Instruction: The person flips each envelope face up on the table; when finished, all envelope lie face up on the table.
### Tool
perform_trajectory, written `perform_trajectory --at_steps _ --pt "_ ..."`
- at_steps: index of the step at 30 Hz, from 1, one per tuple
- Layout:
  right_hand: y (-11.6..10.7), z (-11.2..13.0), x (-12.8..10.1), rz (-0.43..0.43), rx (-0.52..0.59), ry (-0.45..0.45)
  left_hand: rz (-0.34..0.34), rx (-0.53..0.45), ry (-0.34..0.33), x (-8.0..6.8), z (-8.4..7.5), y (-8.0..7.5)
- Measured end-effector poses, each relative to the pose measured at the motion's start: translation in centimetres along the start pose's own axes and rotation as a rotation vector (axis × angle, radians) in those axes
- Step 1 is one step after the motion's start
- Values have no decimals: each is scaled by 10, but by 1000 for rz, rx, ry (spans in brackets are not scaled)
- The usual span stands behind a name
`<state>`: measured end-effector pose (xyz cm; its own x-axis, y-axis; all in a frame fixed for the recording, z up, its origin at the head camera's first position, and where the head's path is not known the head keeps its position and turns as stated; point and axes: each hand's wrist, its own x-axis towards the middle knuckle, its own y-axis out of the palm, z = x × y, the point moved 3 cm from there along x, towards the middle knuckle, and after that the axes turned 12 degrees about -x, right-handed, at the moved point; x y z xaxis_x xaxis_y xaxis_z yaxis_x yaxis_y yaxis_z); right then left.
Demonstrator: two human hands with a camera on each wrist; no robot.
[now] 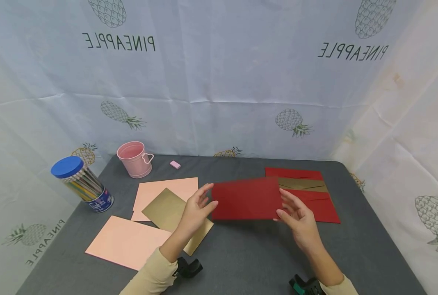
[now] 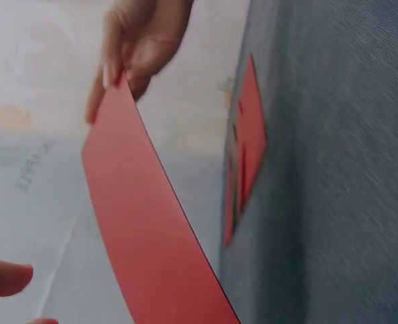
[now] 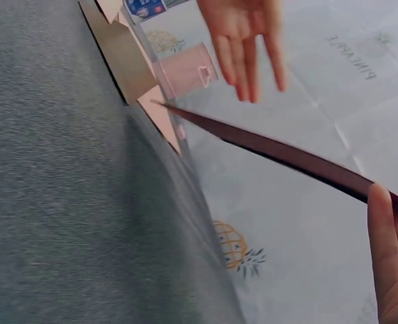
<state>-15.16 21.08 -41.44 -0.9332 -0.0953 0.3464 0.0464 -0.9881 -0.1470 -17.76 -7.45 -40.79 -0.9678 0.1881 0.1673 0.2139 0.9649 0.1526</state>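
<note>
A plain red envelope [image 1: 246, 199] is held up over the middle of the table, its smooth side facing me. My right hand [image 1: 299, 219] pinches its right end between thumb and fingers, and the right wrist view shows that grip at the thumb [image 3: 382, 236]. My left hand [image 1: 197, 209] is beside the envelope's left end. Seen from the right wrist, the left hand [image 3: 242, 34] has its fingers extended and stands apart from the paper. Behind my right hand lie red envelopes [image 1: 316, 205] with a gold envelope [image 1: 304, 184] between them.
On the left lie pink envelopes [image 1: 126, 241] and gold envelopes [image 1: 163, 209], partly overlapping. Farther back stand a pink bucket [image 1: 135, 162], a pink eraser [image 1: 175, 164] and a blue-lidded tub of pencils [image 1: 84, 184]. A pineapple-print cloth [image 1: 219, 82] hangs behind the grey table [image 1: 248, 262].
</note>
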Motion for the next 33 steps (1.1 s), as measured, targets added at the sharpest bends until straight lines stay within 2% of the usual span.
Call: perform_trajectory --at_steps 4,8,10,13,16,22,24,28,33 --pt "2 7 5 -33 -94 -62 125 -53 5 0 -13 24" --pt "10 17 9 -49 -166 -129 241 -51 16 0 -24 48" --pt "15 23 11 -50 -195 -172 284 -38 26 0 -29 57" --pt "23 32 14 -53 -281 -229 315 -24 51 1 -34 66" --pt "30 40 15 -65 -403 -316 312 -23 82 2 -36 70" --pt "49 55 15 -116 -571 -671 262 -110 127 1 -41 71" --pt "56 59 15 -119 -605 -756 240 -158 147 0 -43 71" --pt "67 64 14 -111 -668 -837 211 -235 193 -2 -44 70" --pt "75 67 11 -96 -702 -839 178 -290 225 -3 -42 68"
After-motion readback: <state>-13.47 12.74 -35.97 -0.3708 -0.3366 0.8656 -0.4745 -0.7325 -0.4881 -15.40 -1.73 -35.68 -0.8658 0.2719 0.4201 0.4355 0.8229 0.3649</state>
